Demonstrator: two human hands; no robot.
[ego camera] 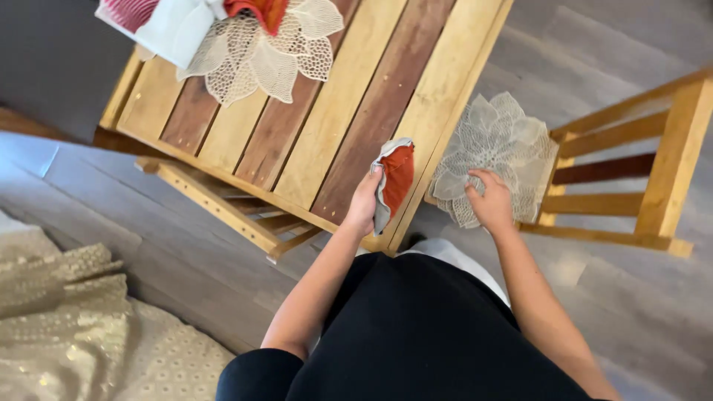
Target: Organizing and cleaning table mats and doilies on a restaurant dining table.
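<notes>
My left hand [364,204] grips a folded orange and grey cloth [395,178] over the near corner of a slatted wooden table [349,104]. My right hand [490,202] pinches a pale lacy leaf-shaped placemat [494,145] that hangs beside the table's right edge, in front of a wooden chair [653,171]. A second, similar cream lacy placemat [260,56] lies on the far part of the table.
Folded white and red cloths [174,22] sit at the table's far left corner on the cream placemat. A beige sequined fabric [67,327] lies on the grey floor at lower left. Another chair's frame [223,204] shows under the table's left edge.
</notes>
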